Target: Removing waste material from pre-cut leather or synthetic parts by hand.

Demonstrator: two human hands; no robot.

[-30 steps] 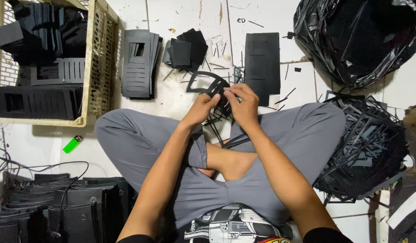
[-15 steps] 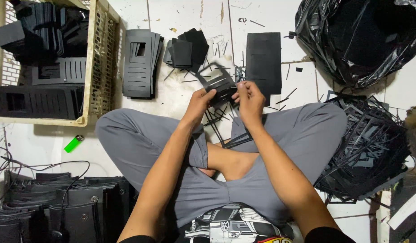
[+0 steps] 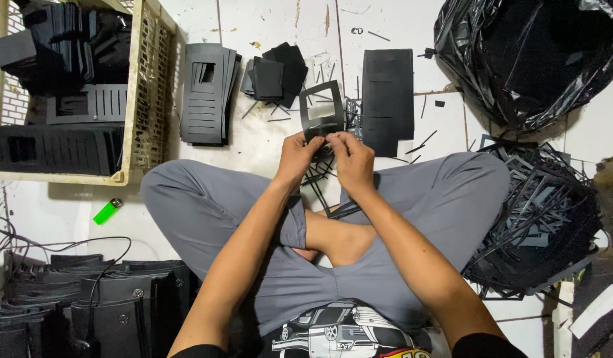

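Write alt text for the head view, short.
Seen from above, a person sitting cross-legged on a white floor holds a black frame-shaped piece in the left hand and right hand. Stacks of black slotted panels lie ahead, a crate left, a black bag right.

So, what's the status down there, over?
Left hand and right hand both pinching a black frame-shaped cutout. Held above the tiled floor. Black strip offcuts underneath; nothing blocking.
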